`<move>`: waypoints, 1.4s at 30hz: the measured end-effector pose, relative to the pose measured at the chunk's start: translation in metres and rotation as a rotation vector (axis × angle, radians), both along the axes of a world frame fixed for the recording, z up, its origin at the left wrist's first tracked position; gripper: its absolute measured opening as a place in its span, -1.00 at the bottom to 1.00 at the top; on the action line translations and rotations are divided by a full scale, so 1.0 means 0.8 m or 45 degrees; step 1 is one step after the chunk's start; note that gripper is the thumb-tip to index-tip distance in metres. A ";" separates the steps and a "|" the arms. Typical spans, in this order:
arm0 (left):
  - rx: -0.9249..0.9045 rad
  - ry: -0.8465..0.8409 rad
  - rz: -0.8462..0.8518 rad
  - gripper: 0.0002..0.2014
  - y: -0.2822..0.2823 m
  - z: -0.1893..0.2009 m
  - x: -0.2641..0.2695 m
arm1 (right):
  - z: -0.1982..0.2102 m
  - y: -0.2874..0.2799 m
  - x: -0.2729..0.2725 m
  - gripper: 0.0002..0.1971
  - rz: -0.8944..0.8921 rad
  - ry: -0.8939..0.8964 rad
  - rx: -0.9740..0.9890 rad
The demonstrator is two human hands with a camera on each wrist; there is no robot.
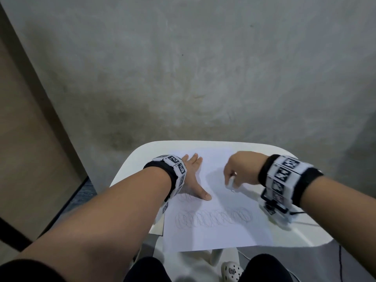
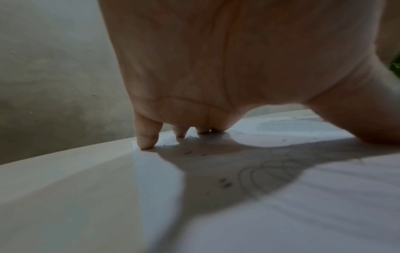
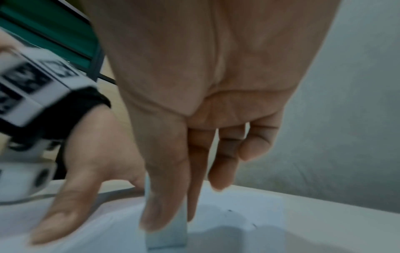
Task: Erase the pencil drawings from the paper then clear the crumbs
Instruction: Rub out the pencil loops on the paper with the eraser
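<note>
A white sheet of paper (image 1: 213, 231) lies on a small white table (image 1: 126, 169). A row of looping pencil drawings (image 1: 213, 217) crosses its near half, and more loops (image 2: 270, 174) show under my left palm. My left hand (image 1: 193, 176) lies flat with spread fingers on the paper's left edge, its fingertips (image 2: 147, 142) pressing down. My right hand (image 1: 236, 174) pinches a pale eraser (image 3: 166, 236) upright between thumb and fingers, its end on the paper near the middle. Dark crumbs (image 2: 225, 182) dot the sheet.
A grey concrete wall rises behind the table. A brown panel (image 1: 30, 139) stands at the left. The paper's near edge overhangs the table front. A thin black cable (image 1: 339, 257) hangs at the right, and a white clog (image 1: 232, 270) sits on the floor below.
</note>
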State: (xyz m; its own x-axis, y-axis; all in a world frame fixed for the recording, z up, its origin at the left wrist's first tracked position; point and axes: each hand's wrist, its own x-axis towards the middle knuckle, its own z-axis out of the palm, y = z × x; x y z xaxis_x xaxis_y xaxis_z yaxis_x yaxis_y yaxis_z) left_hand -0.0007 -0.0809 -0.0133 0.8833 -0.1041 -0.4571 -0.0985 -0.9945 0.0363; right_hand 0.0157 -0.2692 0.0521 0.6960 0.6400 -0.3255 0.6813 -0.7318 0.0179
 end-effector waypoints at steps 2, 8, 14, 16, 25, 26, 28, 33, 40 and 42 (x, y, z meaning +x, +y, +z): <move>0.002 -0.002 0.001 0.35 0.000 -0.002 0.001 | 0.006 -0.024 -0.008 -0.77 -0.067 0.100 -0.099; 0.021 0.003 0.002 0.34 -0.003 0.001 0.000 | 0.003 0.024 -0.017 -0.81 0.073 0.008 -0.037; 0.036 0.031 -0.009 0.35 -0.002 0.003 0.001 | 0.004 -0.001 -0.031 -0.86 0.011 0.125 -0.138; 0.036 0.037 -0.016 0.35 -0.001 0.004 0.002 | 0.011 -0.002 -0.030 -0.83 0.006 0.142 -0.247; 0.020 0.041 -0.009 0.35 0.000 0.004 0.001 | 0.002 -0.004 -0.037 -0.84 0.006 0.074 -0.098; 0.015 0.042 -0.013 0.35 0.000 0.004 0.000 | 0.005 -0.011 -0.038 -0.84 -0.008 0.087 -0.139; 0.009 0.034 -0.012 0.34 0.001 0.004 0.000 | 0.009 -0.007 -0.038 -0.86 -0.001 0.068 -0.173; 0.030 0.011 -0.007 0.34 -0.004 0.003 0.001 | -0.007 0.027 -0.042 -0.86 0.079 0.025 0.070; -0.025 0.004 -0.002 0.33 0.001 0.003 -0.002 | 0.012 -0.008 -0.015 -0.89 -0.106 0.082 -0.038; -0.029 -0.020 0.002 0.30 -0.002 0.005 -0.007 | 0.013 -0.008 0.007 -0.88 -0.203 -0.036 0.147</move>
State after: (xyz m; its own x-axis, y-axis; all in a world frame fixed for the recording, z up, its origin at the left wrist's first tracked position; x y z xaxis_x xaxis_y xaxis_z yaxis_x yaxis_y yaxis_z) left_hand -0.0059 -0.0825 -0.0093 0.8906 -0.1132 -0.4405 -0.0977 -0.9935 0.0577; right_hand 0.0209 -0.2755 0.0623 0.7994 0.5528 -0.2354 0.5568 -0.8288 -0.0552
